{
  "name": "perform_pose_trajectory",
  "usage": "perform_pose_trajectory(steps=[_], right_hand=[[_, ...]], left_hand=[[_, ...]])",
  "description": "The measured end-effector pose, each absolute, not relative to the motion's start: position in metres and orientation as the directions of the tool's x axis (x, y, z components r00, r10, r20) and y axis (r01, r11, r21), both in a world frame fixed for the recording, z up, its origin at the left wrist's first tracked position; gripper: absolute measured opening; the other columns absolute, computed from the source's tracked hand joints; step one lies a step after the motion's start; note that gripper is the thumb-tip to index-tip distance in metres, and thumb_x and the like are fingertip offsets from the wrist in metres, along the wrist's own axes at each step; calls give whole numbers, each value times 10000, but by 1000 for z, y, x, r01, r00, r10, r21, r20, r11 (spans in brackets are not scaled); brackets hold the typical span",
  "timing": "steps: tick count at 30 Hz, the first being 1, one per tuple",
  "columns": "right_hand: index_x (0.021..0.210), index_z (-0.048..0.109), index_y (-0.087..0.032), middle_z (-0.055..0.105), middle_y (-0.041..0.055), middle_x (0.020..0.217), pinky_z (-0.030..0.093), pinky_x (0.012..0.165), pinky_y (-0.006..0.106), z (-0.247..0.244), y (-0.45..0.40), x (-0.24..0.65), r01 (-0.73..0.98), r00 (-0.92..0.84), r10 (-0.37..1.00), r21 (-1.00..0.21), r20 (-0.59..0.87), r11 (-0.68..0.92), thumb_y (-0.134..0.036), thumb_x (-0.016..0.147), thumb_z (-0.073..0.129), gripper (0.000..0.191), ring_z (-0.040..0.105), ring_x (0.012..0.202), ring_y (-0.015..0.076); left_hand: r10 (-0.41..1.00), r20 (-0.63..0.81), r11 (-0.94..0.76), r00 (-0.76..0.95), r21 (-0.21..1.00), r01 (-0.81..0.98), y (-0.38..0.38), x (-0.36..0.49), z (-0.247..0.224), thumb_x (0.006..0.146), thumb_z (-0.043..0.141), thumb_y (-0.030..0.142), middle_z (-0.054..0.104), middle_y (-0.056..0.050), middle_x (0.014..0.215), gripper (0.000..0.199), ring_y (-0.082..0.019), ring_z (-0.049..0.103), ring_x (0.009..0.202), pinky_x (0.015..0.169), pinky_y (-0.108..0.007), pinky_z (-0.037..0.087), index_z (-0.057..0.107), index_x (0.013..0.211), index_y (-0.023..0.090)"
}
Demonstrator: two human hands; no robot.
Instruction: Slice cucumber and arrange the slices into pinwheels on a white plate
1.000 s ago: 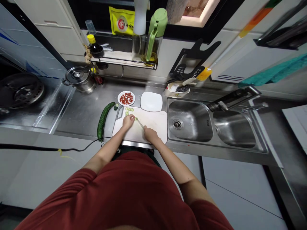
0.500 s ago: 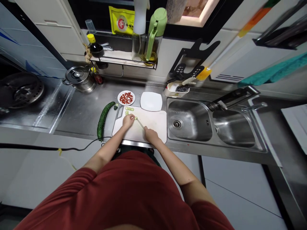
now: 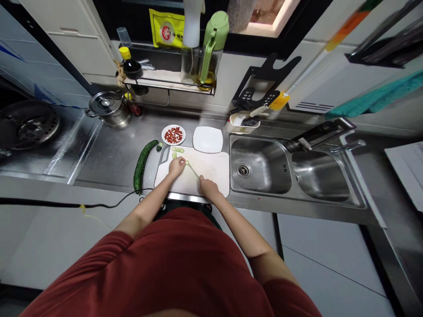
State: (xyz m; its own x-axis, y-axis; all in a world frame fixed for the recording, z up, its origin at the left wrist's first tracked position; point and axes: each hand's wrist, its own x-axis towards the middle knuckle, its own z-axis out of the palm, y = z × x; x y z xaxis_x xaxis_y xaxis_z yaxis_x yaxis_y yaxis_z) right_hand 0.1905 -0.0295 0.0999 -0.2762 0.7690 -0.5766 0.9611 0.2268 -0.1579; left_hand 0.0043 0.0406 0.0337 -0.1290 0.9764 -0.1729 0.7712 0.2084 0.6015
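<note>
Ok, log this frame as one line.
left hand: at cucumber slice | right hand: grips knife | surface: cutting board | left of board: long cucumber

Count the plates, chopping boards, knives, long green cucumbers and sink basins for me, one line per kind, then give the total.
Plates: 2, a round plate and a squarish plate
Chopping board: 1
Knife: 1
Long green cucumber: 1
Sink basins: 2, the left basin and the right basin
Total: 7
</note>
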Motion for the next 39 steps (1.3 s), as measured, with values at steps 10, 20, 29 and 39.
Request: perform_pose_trajectory(steps=[10,20,29,39], right_hand=[[1221,378,-132,635,162,989,447,719,326,103,-38,201,961,-274,745,-159,-608,225,-76,859,363,366,626,925,256],[1170,402,-155,639,144,966,425,707,306,106,-40,208,966,-258,769,-162,-584,201,-137,869,384,302,623,896,247],[1235,357,-145,639,113,915,378,664,274,100,-34,216,970,-35,912,-233,-408,-67,-266,941,284,326,607,830,226],[1232,382,-147,631,124,935,391,687,279,91,-33,226,984,34,883,-137,-469,-111,-243,943,296,316,608,842,217]], left_hand=[[985,-133,168,-112,572,803,35,6,33,797,541,230,612,-23,814,166,-159,566,787,711,-245,408,637,932,214],[984,-145,164,-100,554,816,33,8,38,807,529,215,610,-35,845,178,-173,568,831,765,-260,418,627,956,217],[991,-90,131,-97,572,810,27,9,34,842,504,241,614,-59,912,260,-181,574,870,829,-274,418,595,1083,198],[1000,-20,5,5,490,872,23,15,36,876,471,313,558,-122,1031,302,-231,545,979,904,-310,407,609,1096,159]])
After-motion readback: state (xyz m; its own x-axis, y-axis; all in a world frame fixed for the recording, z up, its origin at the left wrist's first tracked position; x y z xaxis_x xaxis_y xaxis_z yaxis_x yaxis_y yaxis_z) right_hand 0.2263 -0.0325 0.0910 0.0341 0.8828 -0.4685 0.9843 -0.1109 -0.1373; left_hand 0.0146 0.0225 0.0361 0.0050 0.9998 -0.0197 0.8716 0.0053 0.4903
